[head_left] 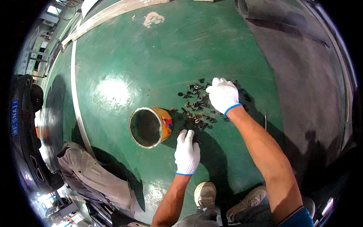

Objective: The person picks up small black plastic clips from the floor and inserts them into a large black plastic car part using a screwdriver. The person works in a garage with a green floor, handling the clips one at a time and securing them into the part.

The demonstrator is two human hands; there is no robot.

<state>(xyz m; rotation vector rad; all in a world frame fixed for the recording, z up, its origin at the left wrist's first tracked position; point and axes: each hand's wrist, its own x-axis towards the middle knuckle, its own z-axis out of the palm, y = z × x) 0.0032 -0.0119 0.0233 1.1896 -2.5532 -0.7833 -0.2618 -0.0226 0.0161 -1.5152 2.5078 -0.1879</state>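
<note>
Many small dark pieces (197,103), which look like clips or fasteners, lie scattered in a loose pile on the green floor. At the pile's near edge rests my left hand (187,154) in a white knit glove with a blue cuff. Its fingers stretch forward and look open, with a dark piece beside them on the thumb side. My right hand (224,95), gloved the same way, is over the far right of the pile. Its fingers are curled closed; whatever they hold is hidden. Left of the pile stands a yellow-orange round bucket (166,125), its mouth open and its inside dark.
A thin rod (265,121) lies right of my forearm. Grey matting (306,83) covers the right side, with a roll (272,17) at its far end. A grey panel-like piece (94,174) lies at lower left, near a dark car (28,151). My shoes (205,193) are close.
</note>
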